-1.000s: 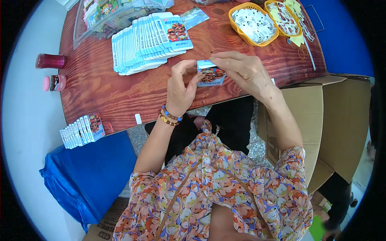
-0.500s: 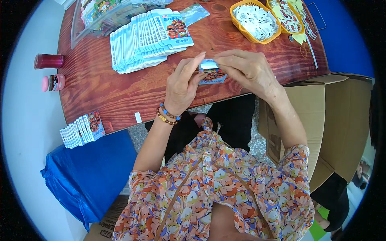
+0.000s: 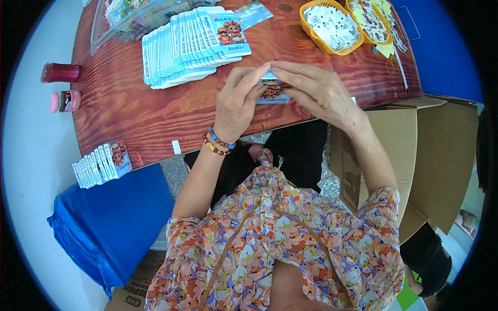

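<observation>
Between my hands, near the front edge of the table, stands a small blue printed carton (image 3: 274,98) with cartoon figures on its face. My left hand (image 3: 236,103), with beaded bracelets at the wrist, grips the carton's left side, its index fingertip at the top edge. My right hand (image 3: 319,90) holds the right side, its fingers bent over the top flap and its thumb low on the side. The fingertips of both hands nearly meet over the flap and partly hide it. Beyond them lies a fanned stack of flat blue cartons (image 3: 192,46).
Filled cartons (image 3: 104,163) stand in a row at the table's left front edge, below two jars (image 3: 61,72). A clear plastic bin (image 3: 122,26) sits at the back left. Yellow baskets (image 3: 340,51) of small pieces are at the back right. An open cardboard box (image 3: 386,150) stands on the right.
My fingertips have come together over the carton's top flap, which now shows less. The right fingers have moved slightly left and the flap looks pressed down further.
</observation>
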